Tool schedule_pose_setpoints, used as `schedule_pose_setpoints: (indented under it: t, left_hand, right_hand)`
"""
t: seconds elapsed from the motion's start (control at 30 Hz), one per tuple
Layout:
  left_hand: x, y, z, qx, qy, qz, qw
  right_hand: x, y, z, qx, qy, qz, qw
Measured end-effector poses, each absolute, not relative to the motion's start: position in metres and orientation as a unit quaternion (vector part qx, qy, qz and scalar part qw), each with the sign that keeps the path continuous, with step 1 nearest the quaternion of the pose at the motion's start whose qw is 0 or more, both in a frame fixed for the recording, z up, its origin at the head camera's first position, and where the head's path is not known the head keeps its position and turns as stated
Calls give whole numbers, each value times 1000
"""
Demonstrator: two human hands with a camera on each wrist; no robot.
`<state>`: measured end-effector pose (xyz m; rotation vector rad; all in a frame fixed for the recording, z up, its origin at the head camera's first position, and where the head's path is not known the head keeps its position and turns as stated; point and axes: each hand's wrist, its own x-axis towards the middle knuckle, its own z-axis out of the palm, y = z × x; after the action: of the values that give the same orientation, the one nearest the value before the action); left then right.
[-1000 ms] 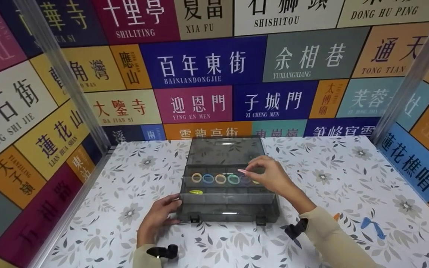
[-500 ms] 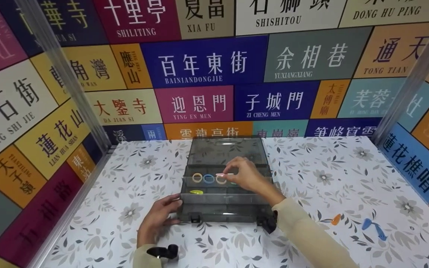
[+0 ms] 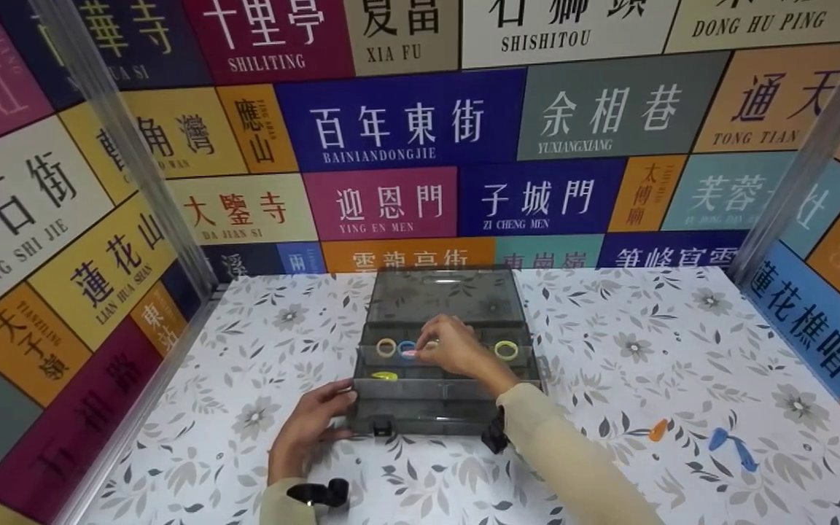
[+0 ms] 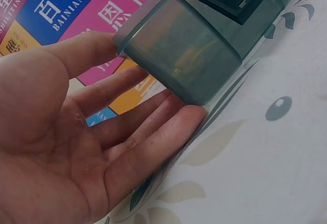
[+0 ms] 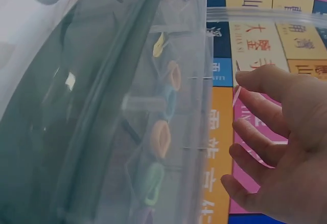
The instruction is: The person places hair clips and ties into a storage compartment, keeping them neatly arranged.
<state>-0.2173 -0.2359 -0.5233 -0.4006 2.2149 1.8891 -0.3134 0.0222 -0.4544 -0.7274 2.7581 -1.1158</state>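
Observation:
A smoky clear compartment box [image 3: 442, 425] stands on the table with its lid raised at the back. My left hand [image 3: 312, 413] is at its front left corner; in the left wrist view the thumb touches the rim and the straight fingers rest against the lower corner. My right hand [image 3: 456, 351] pinches a small pink hair clip [image 3: 410, 354] between thumb and index finger, above the row of ring-shaped hair ties. Beside the clip is a blue hair tie [image 3: 401, 351]. A yellow hair clip [image 3: 383, 376] lies in a front left compartment. Other hair ties are hidden behind the right hand.
An orange clip [image 3: 658, 429] and blue clips [image 3: 735, 446] lie on the floral tablecloth [image 3: 712, 350] at the right. A yellow hair tie [image 3: 505, 360] sits at the row's right end. Walls printed with place names [image 3: 398, 117] stand behind and at both sides.
My right hand has moved left along the row of hair ties and lowered slightly, still pinching the pink clip. The left hand has stayed at the box's corner.

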Motion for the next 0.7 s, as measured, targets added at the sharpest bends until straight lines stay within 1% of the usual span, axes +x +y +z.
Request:
schedule_pose_setpoints:
  t: [0.17, 0.43, 0.7]
  left_hand:
    - [-216, -235, -522, -136, 755, 633, 103]
    - [-217, -237, -523, -138, 759, 627, 105]
    - [-219, -238, -524, -141, 757, 629, 108]
  right_hand:
    - [-317, 12, -464, -226, 900, -369, 42]
    - [-316, 0, -475, -182, 921, -336, 75]
    - [-316, -7, -481, -166, 936, -304, 67]
